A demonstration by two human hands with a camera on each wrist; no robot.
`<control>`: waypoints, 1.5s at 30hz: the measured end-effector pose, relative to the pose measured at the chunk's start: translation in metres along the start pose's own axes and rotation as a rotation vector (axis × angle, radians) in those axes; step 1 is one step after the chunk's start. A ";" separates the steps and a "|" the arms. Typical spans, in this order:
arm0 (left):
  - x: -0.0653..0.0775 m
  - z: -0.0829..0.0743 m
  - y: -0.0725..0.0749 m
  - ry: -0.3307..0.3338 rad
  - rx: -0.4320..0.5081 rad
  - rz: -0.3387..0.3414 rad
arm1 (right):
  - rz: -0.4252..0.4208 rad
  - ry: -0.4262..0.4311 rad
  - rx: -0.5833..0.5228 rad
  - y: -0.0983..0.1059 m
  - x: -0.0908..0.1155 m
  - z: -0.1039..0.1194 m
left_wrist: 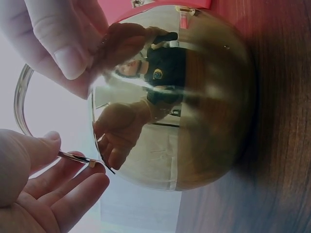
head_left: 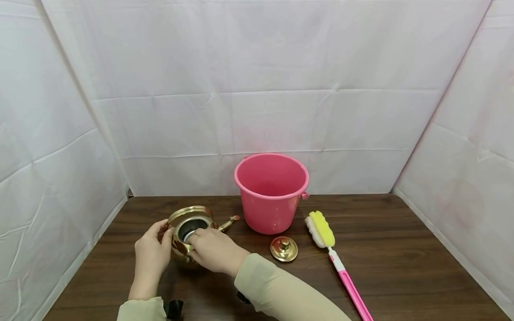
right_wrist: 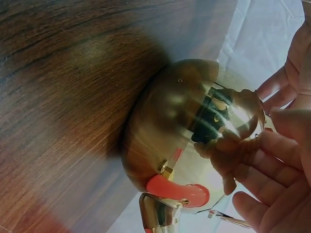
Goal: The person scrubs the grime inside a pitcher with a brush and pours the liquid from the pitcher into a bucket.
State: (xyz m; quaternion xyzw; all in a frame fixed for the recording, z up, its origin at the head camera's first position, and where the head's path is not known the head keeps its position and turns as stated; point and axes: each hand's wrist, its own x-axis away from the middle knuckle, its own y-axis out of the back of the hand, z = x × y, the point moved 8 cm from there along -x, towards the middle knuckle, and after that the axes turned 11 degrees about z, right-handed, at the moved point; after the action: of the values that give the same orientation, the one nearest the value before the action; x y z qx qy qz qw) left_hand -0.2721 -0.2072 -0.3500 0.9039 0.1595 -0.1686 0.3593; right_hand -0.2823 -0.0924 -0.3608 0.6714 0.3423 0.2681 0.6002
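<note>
a pink bucket and a long sponge brush on a dark wooden table, white cloth behind

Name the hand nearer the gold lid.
Right: the right hand is at the gold kettle, left of the lid; the left hand pinches the handle, farther left.

The desk is seen from above, facing forward, in the head view; the kettle is shared by both wrist views, close and turned sideways.
</note>
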 end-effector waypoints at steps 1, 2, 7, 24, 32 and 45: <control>0.000 0.000 0.000 0.000 0.000 -0.001 | 0.001 -0.003 0.000 0.001 0.000 0.000; 0.000 0.000 0.000 0.000 -0.001 -0.001 | 0.005 -0.008 -0.006 0.001 0.000 0.000; -0.001 -0.001 0.000 0.000 -0.009 -0.013 | 0.021 -0.030 -0.026 0.002 -0.001 -0.001; 0.000 -0.001 0.001 0.021 -0.022 0.017 | 0.003 -0.067 0.021 0.000 -0.005 -0.001; -0.001 0.000 0.001 0.032 -0.028 0.030 | 0.007 -0.072 0.035 -0.001 -0.008 -0.001; -0.001 0.001 0.001 0.042 -0.020 0.048 | 0.017 -0.092 0.039 0.003 -0.009 -0.002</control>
State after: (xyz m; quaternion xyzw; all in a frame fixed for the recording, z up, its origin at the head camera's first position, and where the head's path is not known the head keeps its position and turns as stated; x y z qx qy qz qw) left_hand -0.2725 -0.2080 -0.3498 0.9070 0.1471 -0.1395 0.3691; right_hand -0.2888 -0.0980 -0.3573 0.6974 0.3136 0.2353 0.5999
